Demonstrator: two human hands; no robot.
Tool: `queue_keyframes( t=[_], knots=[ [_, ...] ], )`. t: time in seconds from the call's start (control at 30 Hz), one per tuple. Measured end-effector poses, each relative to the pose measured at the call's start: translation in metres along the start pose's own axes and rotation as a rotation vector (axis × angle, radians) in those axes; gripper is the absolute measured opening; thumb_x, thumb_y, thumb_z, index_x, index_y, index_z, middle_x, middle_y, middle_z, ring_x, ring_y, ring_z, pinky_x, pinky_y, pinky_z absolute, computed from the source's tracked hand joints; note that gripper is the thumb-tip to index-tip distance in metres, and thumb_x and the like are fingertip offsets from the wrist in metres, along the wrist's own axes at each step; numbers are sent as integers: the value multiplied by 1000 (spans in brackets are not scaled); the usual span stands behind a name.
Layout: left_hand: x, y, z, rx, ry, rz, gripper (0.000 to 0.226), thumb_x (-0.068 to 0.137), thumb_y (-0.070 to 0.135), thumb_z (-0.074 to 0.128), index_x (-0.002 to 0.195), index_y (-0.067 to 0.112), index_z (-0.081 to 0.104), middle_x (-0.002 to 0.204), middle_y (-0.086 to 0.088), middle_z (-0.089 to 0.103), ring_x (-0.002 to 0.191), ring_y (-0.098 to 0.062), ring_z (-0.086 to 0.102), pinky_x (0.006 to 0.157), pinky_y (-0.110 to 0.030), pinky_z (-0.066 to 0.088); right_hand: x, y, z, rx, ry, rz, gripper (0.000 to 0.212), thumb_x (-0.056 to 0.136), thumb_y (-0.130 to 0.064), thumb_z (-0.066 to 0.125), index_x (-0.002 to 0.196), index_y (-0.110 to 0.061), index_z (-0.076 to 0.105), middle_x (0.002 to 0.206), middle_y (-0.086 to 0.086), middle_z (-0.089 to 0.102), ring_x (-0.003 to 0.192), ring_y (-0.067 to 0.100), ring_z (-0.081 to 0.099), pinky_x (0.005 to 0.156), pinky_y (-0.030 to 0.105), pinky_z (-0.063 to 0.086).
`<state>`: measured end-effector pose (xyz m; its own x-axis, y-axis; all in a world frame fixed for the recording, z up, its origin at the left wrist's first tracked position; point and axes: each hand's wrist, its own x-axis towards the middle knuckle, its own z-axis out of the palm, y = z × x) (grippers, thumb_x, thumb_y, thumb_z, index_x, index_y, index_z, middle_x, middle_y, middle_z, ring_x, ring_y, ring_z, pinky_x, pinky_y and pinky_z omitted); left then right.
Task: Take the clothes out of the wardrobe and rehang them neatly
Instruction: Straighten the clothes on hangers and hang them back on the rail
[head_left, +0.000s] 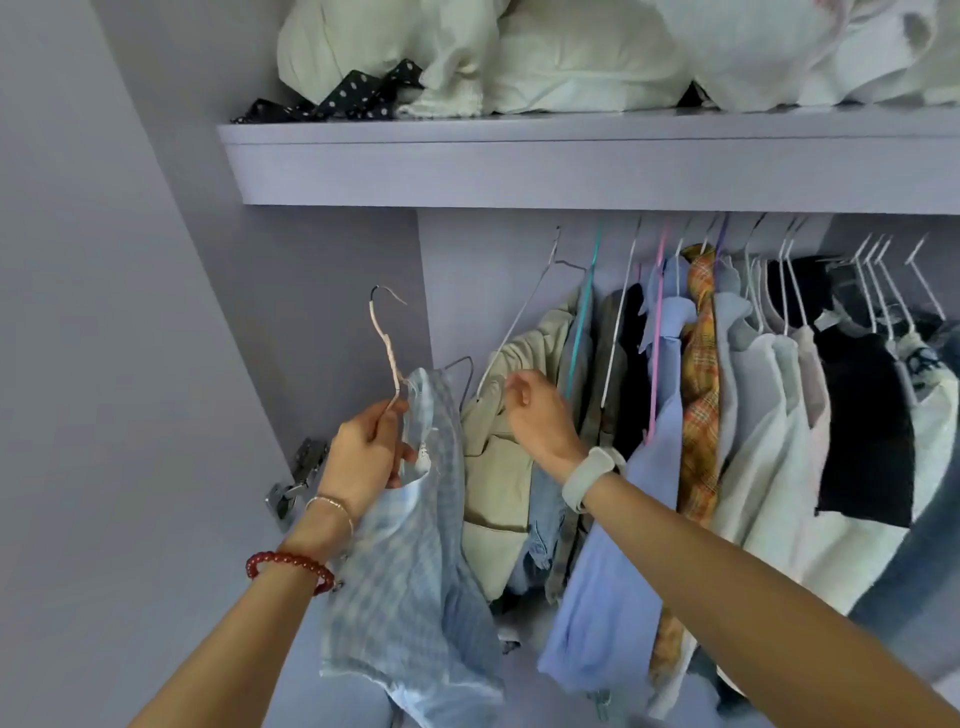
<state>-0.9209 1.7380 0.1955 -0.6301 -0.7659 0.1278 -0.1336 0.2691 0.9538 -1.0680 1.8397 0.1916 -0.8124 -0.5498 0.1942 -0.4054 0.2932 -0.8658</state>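
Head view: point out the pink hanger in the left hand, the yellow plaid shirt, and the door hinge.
pink hanger (385, 343), head view, on its neck below the hook
yellow plaid shirt (702, 384), head view, on the upper front panel
door hinge (297, 480), head view, on the metal arm

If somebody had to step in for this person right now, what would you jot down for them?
Left hand: grips the neck of a pale wire hanger carrying a light blue checked garment, held off the rail.
Right hand: fingers curled at the beige jacket and its white hanger; whether it grips is unclear.
Done: one garment taken out.
Left: the other clothes hang crowded on the rail, including a blue shirt, a yellow plaid piece and a black top. Rehang the checked garment, then space everything neatly.
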Motion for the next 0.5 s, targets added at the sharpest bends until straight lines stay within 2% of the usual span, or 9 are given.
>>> queue_keyframes(
  t=[0.03,0.1,0.17,0.23,0.27,0.33,0.4,0.43,0.5],
  knots=[
    [4,-1,-1,9,4,10,23,100,13,33,102,14,56,32,7,45,49,-6,57,45,-20,46,22,-2,7,-14,24,40,26,94,-24,43,104,-4,54,96,16,63,97,30,58,87,36,46],
    [16,-3,-4,9,30,16,25,100,14,33,106,11,57,33,7,47,61,-19,60,58,-28,50,62,-3,23,-14,34,152,40,89,-38,47,101,0,50,101,17,60,102,34,58,89,40,47],
    [28,-8,-8,13,66,12,27,100,14,33,111,6,57,33,7,48,66,-27,60,61,-29,50,93,6,38,-109,-9,249,50,87,-35,50,117,5,42,118,19,54,112,38,52,95,45,44],
    [38,-13,-13,39,84,10,28,100,14,34,110,3,58,34,8,50,66,-25,62,64,-29,51,105,17,44,-199,-31,193,24,86,-10,47,108,1,43,109,13,50,113,38,52,96,42,44],
    [44,-15,-16,61,82,7,29,100,15,35,109,2,58,35,8,51,65,-23,63,69,-32,52,105,24,43,-250,-5,138,22,85,-1,43,106,1,45,106,15,50,112,36,52,97,37,42],
    [52,-20,-19,72,65,-9,28,99,16,35,109,4,58,36,8,52,59,-17,64,71,-34,51,96,39,32,-358,29,30,37,85,6,38,121,7,44,118,19,51,112,34,52,95,30,38],
    [59,-25,-17,43,25,-42,25,100,14,34,109,9,57,37,7,52,51,-10,63,66,-33,52,88,53,10,-458,-8,-45,46,86,7,36,131,4,38,126,21,48,107,37,55,91,36,45],
    [62,-27,-14,22,11,-60,24,100,14,34,110,12,57,39,5,55,51,-11,63,66,-33,54,85,58,-5,-538,-69,-77,47,86,6,37,133,2,36,128,22,47,107,37,55,89,39,46],
    [69,-29,-6,-28,0,-83,24,99,14,36,112,15,56,51,-4,62,62,-22,66,68,-36,56,86,64,-37,-743,-223,-131,46,87,2,41,133,0,39,137,19,40,118,37,48,96,39,42]
  ],
)
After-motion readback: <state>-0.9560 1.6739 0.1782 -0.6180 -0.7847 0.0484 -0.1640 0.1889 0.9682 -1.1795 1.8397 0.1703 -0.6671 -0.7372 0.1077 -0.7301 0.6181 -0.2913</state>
